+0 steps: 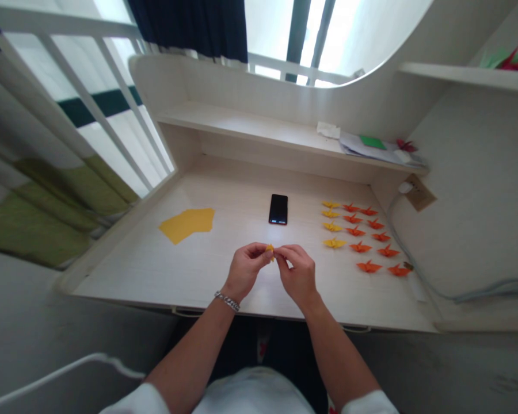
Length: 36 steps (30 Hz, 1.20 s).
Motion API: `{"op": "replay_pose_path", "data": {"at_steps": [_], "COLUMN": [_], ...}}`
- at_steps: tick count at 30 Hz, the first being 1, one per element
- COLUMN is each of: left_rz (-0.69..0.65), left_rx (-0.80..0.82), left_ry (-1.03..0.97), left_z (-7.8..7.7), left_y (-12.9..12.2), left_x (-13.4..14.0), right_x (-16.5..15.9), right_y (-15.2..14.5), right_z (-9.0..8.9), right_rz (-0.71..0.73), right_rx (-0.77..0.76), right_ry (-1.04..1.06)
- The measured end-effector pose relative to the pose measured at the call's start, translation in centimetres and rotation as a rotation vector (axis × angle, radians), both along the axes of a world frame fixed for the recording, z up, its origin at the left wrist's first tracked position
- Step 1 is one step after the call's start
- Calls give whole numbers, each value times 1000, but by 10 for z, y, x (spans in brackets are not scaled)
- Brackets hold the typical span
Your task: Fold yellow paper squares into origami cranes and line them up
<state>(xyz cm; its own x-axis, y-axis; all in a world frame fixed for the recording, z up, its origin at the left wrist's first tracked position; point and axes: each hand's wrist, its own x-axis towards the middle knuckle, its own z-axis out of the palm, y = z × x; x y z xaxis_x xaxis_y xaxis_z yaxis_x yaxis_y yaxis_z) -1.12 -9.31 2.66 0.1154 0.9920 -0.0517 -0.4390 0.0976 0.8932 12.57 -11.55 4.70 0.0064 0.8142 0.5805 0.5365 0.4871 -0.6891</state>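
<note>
At left of centre in the frame, yellow sheets (187, 224), overlapping and flat on the pale desk (233, 184). At lower centre, the left hand (245, 268), with a chain bracelet (227, 301) at the wrist, thumb and fingers pinched on a small folded yellow paper (270, 248) between both hands. Probably very light, thin, crisp along its folds and quick to crumple or tear; best taken by the fingertips at folded edges, without hard squeezing. Above it in the picture, a dark phone (278, 208), lying flat. Next, the right hand (299, 273), thumb and forefinger closed on the paper's right side (creases too small to make out). At right of centre, four yellow winged figures (333, 244) in a column; farther right, orange winged figures (360, 248) in two columns.
</note>
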Motion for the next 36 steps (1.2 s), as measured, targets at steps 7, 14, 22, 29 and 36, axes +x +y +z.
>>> {"op": "replay_pose_path", "data": {"at_steps": [7,14,22,29,36], "left_rz": [40,35,45,43,79], "left_rx": [8,66,30,93,84], "left_ry": [-13,49,9,64,94], "left_z": [1,2,5,3,-2], "left_y": [-1,-2,-2,-3,-1], "left_x": [6,7,7,6,11], "right_x": [-6,-8,-11,-10,-20], "right_y": [-1,-1,-1,1,3], "right_z": [-1,1,4,4,-12], "right_rz": [-74,-100,-54,27,-53], "right_rx": [24,46,-122,-363,-342], "right_ry": [-77,-130,163,373,337]}}
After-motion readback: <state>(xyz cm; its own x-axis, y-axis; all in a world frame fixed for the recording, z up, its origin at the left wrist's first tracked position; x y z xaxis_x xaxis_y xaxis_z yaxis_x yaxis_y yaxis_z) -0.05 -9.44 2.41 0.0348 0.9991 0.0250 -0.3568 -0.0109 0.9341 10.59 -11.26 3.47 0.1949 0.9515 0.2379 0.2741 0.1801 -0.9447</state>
